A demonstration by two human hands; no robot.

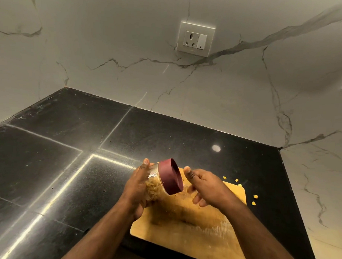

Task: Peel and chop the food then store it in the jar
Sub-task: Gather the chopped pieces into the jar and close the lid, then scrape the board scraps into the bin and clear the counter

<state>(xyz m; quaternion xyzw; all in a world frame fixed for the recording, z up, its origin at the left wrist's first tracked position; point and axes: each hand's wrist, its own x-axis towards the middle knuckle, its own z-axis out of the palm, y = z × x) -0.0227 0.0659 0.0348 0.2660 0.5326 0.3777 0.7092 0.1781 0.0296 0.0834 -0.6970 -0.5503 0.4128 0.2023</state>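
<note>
My left hand [138, 185] grips a clear jar [155, 186] tilted on its side above the wooden chopping board [191, 231]. The jar holds brownish chopped food, and a maroon lid [171, 176] covers its mouth, pointing up and to the right. Just right of the lid hovers my right hand [204, 184], thumb up and fingers loosely spread, holding nothing. Fine food residue is smeared over the board beneath both hands.
Several small yellow scraps [255, 197] lie on the black stone counter [70, 152] by the board's right edge. A marble wall with a socket [195, 38] rises behind the counter. The counter ends at a wall corner on the right.
</note>
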